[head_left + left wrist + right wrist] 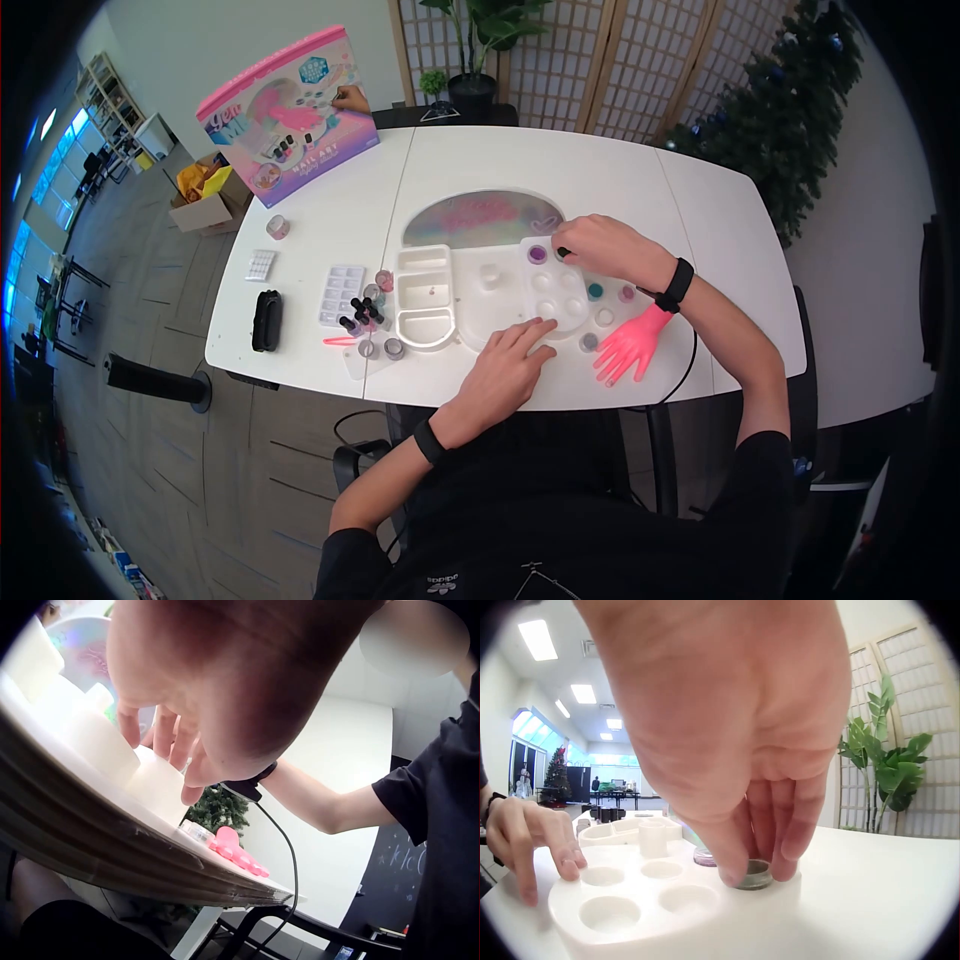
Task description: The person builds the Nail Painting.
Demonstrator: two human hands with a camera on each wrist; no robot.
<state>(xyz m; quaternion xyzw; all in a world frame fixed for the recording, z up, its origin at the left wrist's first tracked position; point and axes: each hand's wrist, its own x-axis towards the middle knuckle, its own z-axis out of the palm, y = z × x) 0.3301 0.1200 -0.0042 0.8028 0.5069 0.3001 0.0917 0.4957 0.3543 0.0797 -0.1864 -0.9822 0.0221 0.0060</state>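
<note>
My right hand point(608, 246) pinches a small round pot point(756, 877) with dark contents between thumb and fingers. The pot sits low at the far right corner of a white holder with round wells point(654, 894). Beside it, a purple pot point(537, 254) fills another well, while several wells nearer me hold nothing. My left hand point(503, 368) has its fingers extended, with the fingertips resting on the holder's near edge. In the left wrist view its palm covers much of the holder.
A pink model hand point(630, 345) lies at the right, near a teal pot point(596, 291) and other pots. Left of the holder stand a white compartment tray point(400, 290), dark-capped bottles point(366, 312) and a black case point(266, 321). Behind are an arched shiny panel point(470, 220) and a box point(290, 115).
</note>
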